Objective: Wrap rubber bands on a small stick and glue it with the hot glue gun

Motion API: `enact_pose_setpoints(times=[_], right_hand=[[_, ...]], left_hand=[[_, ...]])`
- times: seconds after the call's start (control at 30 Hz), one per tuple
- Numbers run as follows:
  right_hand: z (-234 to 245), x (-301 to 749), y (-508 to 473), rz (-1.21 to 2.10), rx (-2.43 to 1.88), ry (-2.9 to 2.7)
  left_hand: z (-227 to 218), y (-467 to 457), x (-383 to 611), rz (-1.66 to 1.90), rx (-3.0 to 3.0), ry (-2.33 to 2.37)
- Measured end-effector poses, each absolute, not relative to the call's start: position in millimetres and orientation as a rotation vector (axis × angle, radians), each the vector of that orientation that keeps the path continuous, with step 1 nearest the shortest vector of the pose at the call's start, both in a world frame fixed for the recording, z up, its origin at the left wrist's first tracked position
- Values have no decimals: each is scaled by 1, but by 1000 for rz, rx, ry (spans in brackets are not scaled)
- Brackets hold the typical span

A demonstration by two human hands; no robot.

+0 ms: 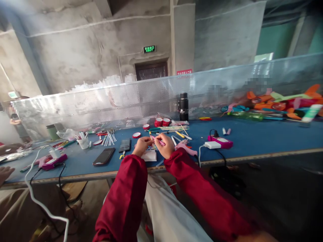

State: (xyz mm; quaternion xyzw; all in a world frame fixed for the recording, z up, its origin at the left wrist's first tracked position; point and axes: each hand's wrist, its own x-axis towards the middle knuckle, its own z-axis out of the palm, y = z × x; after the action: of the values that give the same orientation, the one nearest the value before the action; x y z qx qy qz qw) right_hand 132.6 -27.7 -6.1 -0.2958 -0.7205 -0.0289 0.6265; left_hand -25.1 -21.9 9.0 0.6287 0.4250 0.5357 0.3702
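Observation:
Both my arms wear red sleeves and reach out over the blue table (252, 141). My left hand (141, 145) and my right hand (165, 144) are close together, fingers pinched on a thin pink stick (157, 141) held between them. A yellow stick (150, 135) pokes up just behind the pink one. A small white card (149, 155) lies on the table under my hands. A pink glue gun (185, 148) rests just right of my right hand.
Two phones (104, 156) (124, 145) lie left of my hands. A black flask (183, 107) stands by the perforated metal screen (101, 104). A pink and white power strip (219, 143), red tape rolls (162, 122), loose sticks and colourful toy planes (277, 101) crowd the table. Another person's hand (5, 173) is at far left.

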Motion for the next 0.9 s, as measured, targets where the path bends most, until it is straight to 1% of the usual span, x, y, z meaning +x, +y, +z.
enact_pose_setpoints(times=[0.17, 0.33, 0.9], right_hand=[[-7, 133, -28, -59, -703, -1584], [-5, 131, -29, -74, -646, -1642], [-3, 132, -33, -72, -681, -1602]], left_hand=[[8, -21, -26, 1374, 1624, 1094], [9, -21, -26, 1381, 1614, 1058], [2, -12, -29, 1388, 1640, 1054]])
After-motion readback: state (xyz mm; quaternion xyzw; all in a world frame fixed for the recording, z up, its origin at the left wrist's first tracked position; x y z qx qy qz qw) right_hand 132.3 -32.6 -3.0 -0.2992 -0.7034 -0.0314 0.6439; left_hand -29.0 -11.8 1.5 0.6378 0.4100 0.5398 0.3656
